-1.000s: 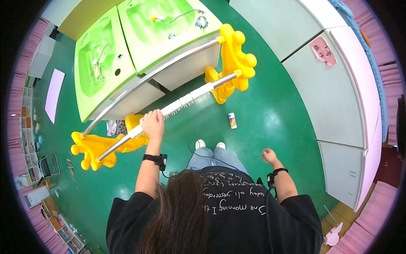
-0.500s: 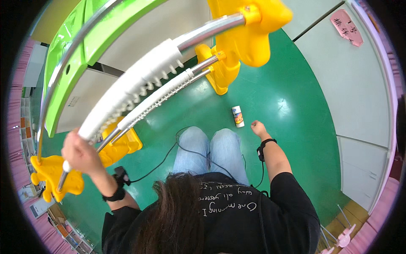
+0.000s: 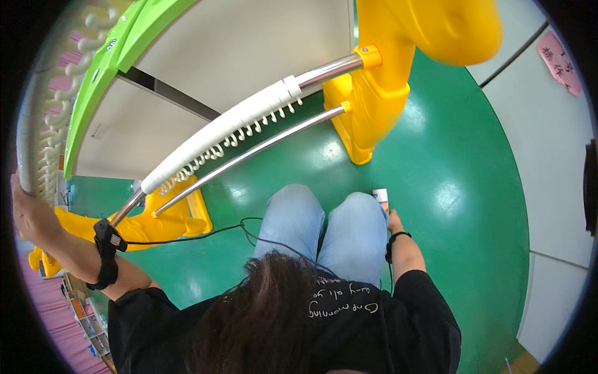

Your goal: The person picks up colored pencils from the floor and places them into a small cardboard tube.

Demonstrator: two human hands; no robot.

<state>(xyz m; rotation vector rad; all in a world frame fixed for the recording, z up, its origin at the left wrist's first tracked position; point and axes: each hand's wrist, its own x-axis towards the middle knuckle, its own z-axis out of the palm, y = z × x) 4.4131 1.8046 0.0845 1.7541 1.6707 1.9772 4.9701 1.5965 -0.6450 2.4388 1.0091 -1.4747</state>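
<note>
A glossy green floor (image 3: 473,206) reflects overhead light beside pale cabinets (image 3: 560,156) and a lime-green table (image 3: 99,81).

The rack (image 3: 249,134) is standing in front of the person, its two bars running from lower left up to the right, one above the other. A stand (image 3: 374,106) is bearing their right ends, another stand (image 3: 156,221) the left ends. The can (image 3: 380,198) is sitting on the floor (image 3: 455,206), just right of the knees (image 3: 324,224), below the right stand.
</note>
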